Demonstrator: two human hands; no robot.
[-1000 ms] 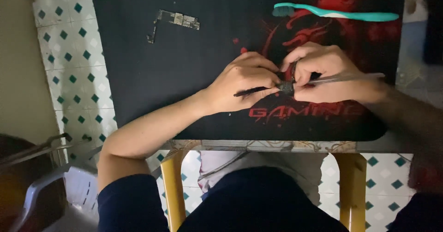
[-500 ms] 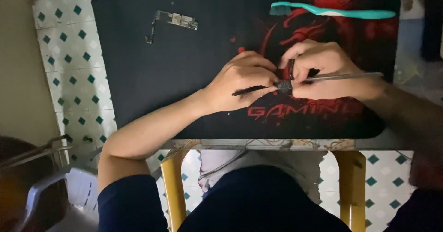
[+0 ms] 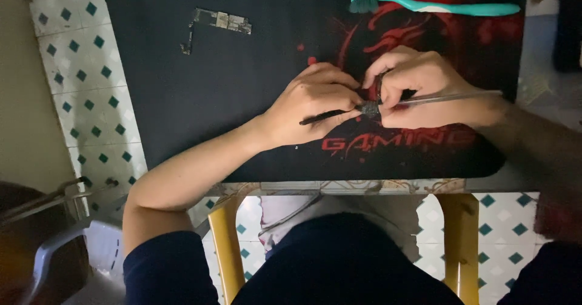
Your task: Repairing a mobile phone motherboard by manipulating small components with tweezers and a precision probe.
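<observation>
Black desk mat [image 3: 242, 99] with red artwork covering the tabletop [image 3: 364, 187]. Teal toothbrush [image 3: 433, 6] at far edge; bare circuit board [image 3: 219, 21] far left. Left hand [image 3: 312, 102] pinching a dark slender tool [image 3: 324, 116]; right hand [image 3: 424, 93] gripping a metal tool [image 3: 448, 97]. Between them, mat centre, a small dark part [image 3: 370, 107].

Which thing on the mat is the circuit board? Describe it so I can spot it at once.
Start at the black mat with the red print on the table. Go to its far left corner, well away from both hands. The circuit board lies there alone: a thin, L-shaped strip with small metal shields, unlike the long teal toothbrush at the far right corner.
</observation>
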